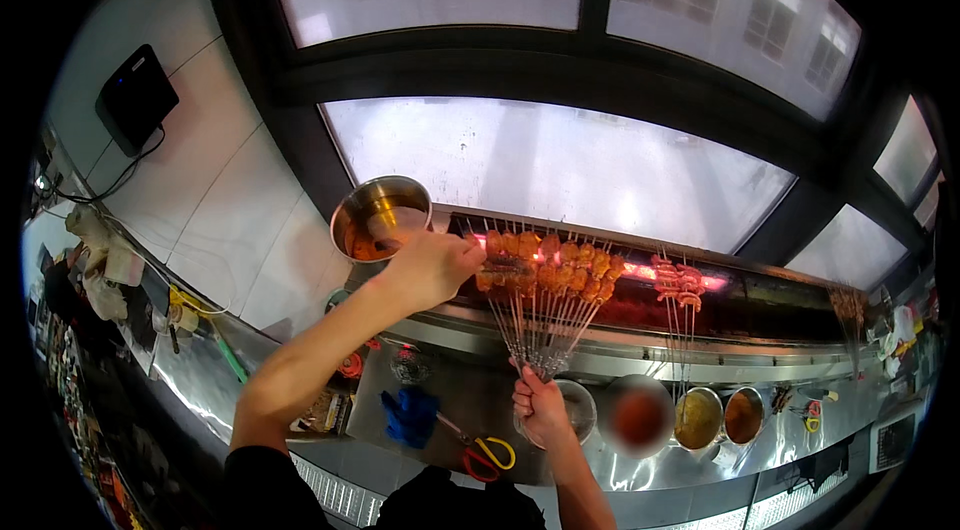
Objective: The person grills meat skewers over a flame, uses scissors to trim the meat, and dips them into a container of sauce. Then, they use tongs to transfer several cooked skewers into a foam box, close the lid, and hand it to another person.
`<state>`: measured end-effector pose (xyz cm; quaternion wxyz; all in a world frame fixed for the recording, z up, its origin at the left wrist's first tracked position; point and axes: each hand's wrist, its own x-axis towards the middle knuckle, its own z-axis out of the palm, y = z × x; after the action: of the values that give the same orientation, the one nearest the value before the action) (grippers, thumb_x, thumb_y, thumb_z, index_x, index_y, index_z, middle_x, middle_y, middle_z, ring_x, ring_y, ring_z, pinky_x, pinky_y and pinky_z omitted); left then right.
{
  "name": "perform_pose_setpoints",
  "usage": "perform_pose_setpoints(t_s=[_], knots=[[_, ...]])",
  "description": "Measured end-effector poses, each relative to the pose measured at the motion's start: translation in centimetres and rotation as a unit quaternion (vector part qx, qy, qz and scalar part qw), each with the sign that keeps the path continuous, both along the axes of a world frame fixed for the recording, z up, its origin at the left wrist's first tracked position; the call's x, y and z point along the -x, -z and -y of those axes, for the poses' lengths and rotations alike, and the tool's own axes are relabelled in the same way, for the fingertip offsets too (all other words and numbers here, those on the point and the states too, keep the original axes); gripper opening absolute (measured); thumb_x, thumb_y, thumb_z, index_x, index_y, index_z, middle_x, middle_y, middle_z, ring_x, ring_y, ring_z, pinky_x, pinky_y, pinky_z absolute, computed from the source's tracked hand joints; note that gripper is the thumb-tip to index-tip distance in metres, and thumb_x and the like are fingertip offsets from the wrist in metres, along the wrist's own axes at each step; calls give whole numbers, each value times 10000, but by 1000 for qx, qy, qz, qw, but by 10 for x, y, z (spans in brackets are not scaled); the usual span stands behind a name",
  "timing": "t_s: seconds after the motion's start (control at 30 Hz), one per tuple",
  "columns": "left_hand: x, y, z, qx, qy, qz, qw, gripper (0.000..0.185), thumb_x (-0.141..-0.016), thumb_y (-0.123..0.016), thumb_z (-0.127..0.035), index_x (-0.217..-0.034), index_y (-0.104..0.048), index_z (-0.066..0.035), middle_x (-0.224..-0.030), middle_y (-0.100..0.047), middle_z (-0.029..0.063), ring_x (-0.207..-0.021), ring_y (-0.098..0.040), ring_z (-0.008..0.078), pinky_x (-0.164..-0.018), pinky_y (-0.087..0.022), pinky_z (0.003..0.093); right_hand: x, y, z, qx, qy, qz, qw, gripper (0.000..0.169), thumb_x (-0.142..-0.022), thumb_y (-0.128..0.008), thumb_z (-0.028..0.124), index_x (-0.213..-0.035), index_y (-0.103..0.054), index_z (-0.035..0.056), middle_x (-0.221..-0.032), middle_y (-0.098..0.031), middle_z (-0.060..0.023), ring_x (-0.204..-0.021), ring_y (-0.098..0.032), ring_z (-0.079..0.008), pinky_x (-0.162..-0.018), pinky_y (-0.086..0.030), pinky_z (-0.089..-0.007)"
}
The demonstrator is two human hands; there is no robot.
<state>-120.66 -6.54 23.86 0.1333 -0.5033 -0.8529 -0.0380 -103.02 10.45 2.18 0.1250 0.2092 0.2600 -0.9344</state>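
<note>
My right hand (538, 404) grips the gathered handle ends of several metal skewers (541, 331). They fan out from the fist, and browned, reddish meat chunks (581, 267) on them lie over the glowing grill. My left hand (439, 269) is closed at the left end of the meat. From its fingers reaches what looks like a dark basting brush (511, 265), blurred and lying across the meat; its handle is hidden in the hand. Beside the left wrist, a steel pot (341, 224) holds orange-brown liquid and something pale.
A long charcoal grill (735, 305) runs rightward under the window, with a smaller skewer group (679, 284) on it. Along the steel counter (630, 481) stand a pot of yellowish sauce (697, 419) and a pot of orange sauce (743, 416). Scissors (487, 457) and a blue glove (409, 416) lie nearer.
</note>
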Motion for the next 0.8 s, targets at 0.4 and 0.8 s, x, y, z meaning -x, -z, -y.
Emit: perform_pose_setpoints(t_s=[0.4, 0.8], knots=[[84, -57, 158, -83, 17, -136, 987, 102, -792, -665, -140, -821, -619, -53, -737, -628, 101, -687, -630, 268, -586, -506, 353, 8, 3, 46, -112, 77, -11, 991, 259, -990, -495, 265, -1200, -566, 130, -612, -329, 63, -480, -273, -50, -397, -203, -201], [100, 23, 210, -96, 4, -63, 993, 226, -756, -689, -151, -947, -623, -51, -947, -645, 95, -899, -617, 283, -774, -529, 363, 22, -13, 63, -216, 109, 1, 970, 192, -987, -496, 255, -1031, -584, 91, -604, -405, 26, -459, -330, -70, -382, -245, -212]])
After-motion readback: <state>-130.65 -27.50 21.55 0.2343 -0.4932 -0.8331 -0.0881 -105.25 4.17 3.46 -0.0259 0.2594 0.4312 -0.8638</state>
